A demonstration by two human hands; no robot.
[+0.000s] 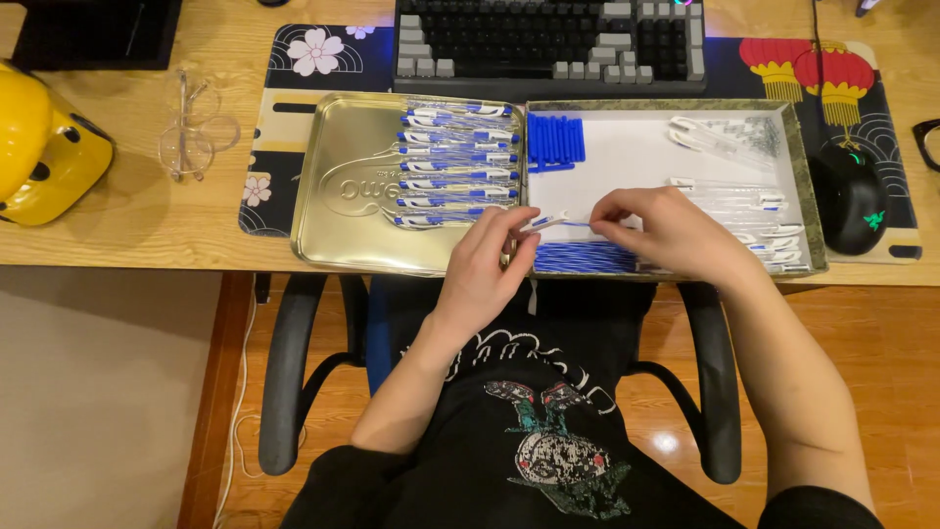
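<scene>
Midway through putting a pen together, by the look of it. Left hand pinching a clear pen barrel between thumb and fingertips, held over the seam between the two trays at the desk edge. Right hand closed in a fine pinch on a thin blue refill, tip aimed at the open end of the barrel, seemingly just at its mouth; whether already inside, cannot tell. To the left, a gold metal tray with a row of finished pens. To the right, a white-lined tray with blue caps, a bundle of spare refills and empty clear barrels. Probably calls next for a straight, steady push of refill into barrel, keeping both in line to avoid bending the thin tube.
</scene>
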